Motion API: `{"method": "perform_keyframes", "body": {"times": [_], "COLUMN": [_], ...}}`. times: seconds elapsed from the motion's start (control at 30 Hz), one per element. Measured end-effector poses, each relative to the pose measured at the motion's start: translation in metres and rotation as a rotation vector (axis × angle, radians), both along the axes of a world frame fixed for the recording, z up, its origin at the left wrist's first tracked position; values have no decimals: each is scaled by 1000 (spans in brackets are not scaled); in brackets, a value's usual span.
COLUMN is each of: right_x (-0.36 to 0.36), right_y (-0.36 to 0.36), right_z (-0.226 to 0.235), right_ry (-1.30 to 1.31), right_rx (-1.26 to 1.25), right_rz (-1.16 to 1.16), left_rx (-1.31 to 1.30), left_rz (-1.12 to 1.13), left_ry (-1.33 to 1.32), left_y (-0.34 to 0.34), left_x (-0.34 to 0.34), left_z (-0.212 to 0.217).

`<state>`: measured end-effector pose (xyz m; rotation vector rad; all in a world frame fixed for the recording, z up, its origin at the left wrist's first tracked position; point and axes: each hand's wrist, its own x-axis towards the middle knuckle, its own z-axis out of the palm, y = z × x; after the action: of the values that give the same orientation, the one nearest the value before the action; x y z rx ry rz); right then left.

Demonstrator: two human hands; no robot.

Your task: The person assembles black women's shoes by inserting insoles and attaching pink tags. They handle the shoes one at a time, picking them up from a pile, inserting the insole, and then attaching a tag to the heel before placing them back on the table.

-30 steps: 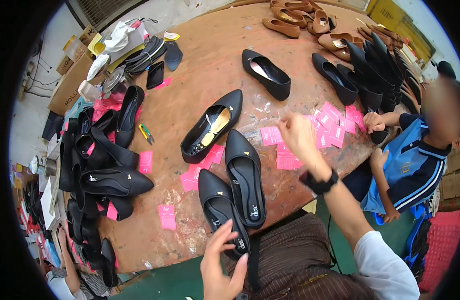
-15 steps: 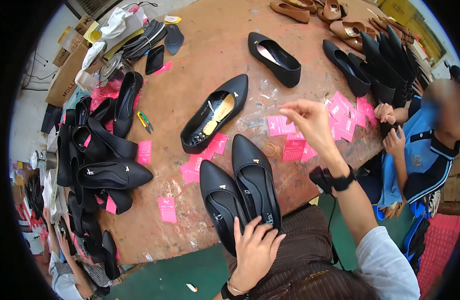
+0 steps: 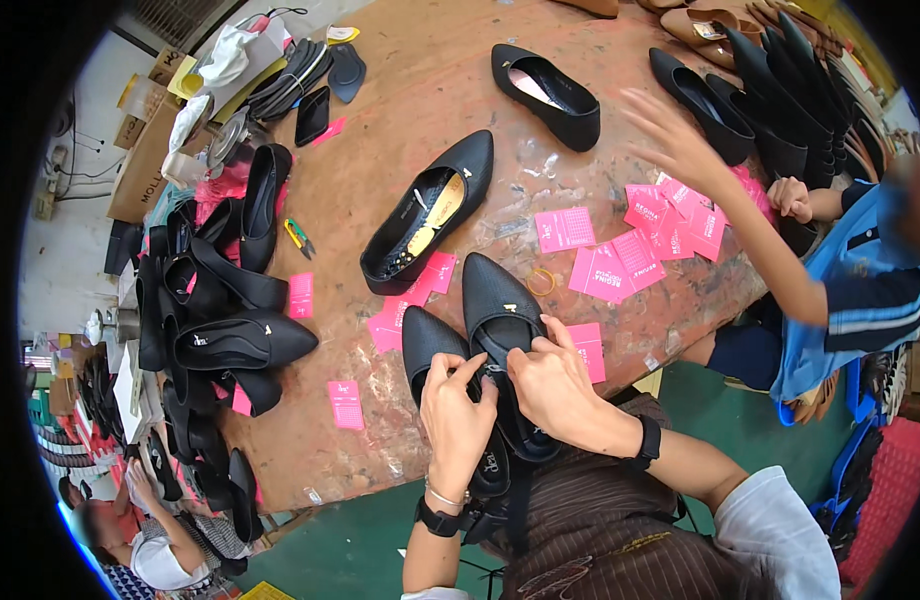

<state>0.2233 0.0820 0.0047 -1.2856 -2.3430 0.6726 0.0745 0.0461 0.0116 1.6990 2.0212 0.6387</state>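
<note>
A pair of black pointed flat shoes lies side by side at the table's near edge: the left shoe (image 3: 430, 337) and the right shoe (image 3: 492, 285), toes away from me. My left hand (image 3: 457, 408) is closed in a pinch over the left shoe's opening, fingertips at the inner edges of the pair. Against it, my right hand (image 3: 563, 388) is pinched over the right shoe's opening. Whatever sits between the fingertips is too small and covered to make out. Just beyond, another black flat (image 3: 380, 262) holds a gold-coloured insert.
Pink printed cards (image 3: 615, 262) lie scattered on the right, beside a rubber band (image 3: 540, 282). Black shoes (image 3: 242, 345) pile up on the left, near yellow-green thread snips (image 3: 298, 240). A co-worker's arm (image 3: 725, 190) reaches over the table from the right.
My right hand has come down from above the pink cards to the shoe pair. My left hand has moved up from the heels. The co-worker's arm has stretched out over the table.
</note>
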Motion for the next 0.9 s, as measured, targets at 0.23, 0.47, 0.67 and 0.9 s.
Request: {"method": "perform_keyframes", "body": {"times": [0.23,0.47,0.67,0.9], "right_x": [-7,-11,-1,39], "right_y": [4,5,3,20], "right_z": [-2,-20,-8,47], "right_ry": [-100,95,-69,81], "right_rx": [4,3,149,-320], "right_rz": [8,-107,15,172], "left_rx": [45,35,137,155], "left_rz": [25,8,-97,-9], "left_ry": [-9,55,-51,-429], "left_y": [2,7,4,-6], "left_x": [0,1,0,2], "left_z": [0,12,11,7]}}
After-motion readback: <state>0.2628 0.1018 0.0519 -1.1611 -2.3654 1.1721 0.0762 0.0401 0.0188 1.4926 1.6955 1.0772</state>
